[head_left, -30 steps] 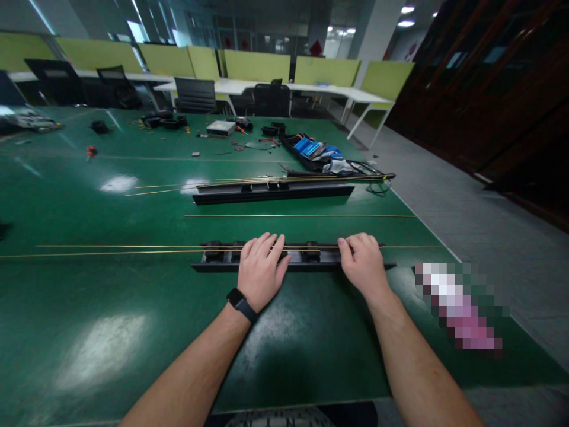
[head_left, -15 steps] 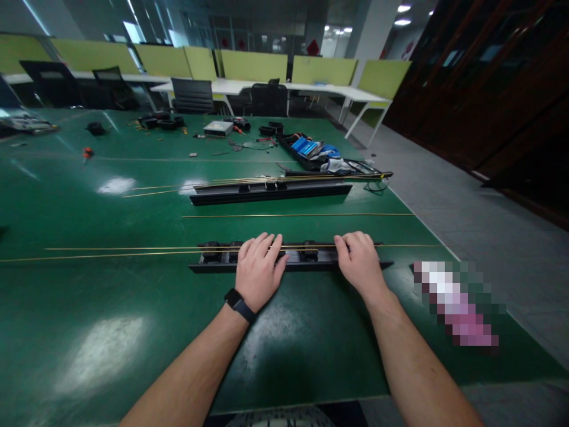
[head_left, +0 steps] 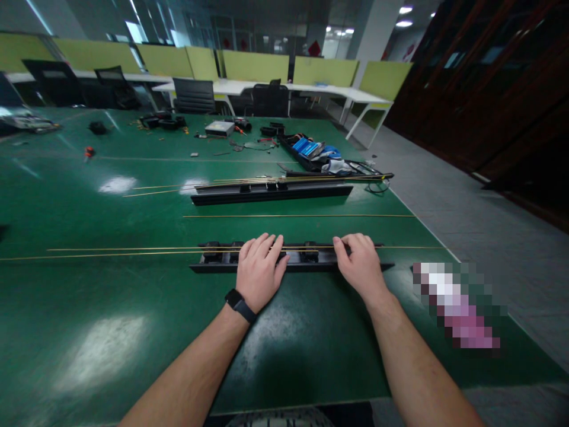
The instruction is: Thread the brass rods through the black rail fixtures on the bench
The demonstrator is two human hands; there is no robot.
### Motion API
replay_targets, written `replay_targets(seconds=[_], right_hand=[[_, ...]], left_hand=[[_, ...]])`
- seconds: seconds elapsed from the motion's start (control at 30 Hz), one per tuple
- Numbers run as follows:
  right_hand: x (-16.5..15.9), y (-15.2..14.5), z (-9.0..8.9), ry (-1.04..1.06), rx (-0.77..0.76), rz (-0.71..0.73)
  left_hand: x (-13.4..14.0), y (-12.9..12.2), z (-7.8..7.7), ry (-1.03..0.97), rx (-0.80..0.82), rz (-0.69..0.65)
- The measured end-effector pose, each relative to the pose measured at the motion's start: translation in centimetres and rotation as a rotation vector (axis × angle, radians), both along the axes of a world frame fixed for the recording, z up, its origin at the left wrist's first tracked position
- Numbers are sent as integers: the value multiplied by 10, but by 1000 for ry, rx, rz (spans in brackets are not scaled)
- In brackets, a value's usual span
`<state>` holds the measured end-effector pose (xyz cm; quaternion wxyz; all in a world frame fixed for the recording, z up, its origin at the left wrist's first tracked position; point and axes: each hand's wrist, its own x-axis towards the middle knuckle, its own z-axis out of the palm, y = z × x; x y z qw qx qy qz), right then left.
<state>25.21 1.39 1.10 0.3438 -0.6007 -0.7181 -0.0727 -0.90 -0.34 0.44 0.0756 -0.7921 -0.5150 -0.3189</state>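
Observation:
Across the near part of the table lies a long black channel (head_left: pixel 262 270) with several black blocks (head_left: pixel 310 251) inside it. Thin brass-coloured rods (head_left: pixel 133 249) run lengthwise along the channel and stick out beyond its left end; one reaches past the right end. My left hand (head_left: pixel 260 267), with a dark watch on the wrist, lies flat over the middle of the channel and rods, fingers stretched out. Near the right end, my right hand (head_left: pixel 361 261) is closed, thumb and curled fingers at a rod over the channel; its fingertips are partly hidden.
Farther back, a second black channel (head_left: pixel 271 193) has more rods on it. A single rod (head_left: pixel 297 216) lies between the two channels. Behind stand a black tray (head_left: pixel 302 155) with blue packs, a metal box (head_left: pixel 219 128) and loose parts. A pixelated object (head_left: pixel 457 305) is at right.

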Motion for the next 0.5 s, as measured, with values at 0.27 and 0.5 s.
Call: replay_targets(seconds=[0.27, 0.5], right_hand=[[8, 6, -6, -60, 24, -25], [3, 1, 0, -13, 17, -22]], left_hand=[[0, 0, 0, -12, -5, -6], [0, 0, 0, -5, -3, -3]])
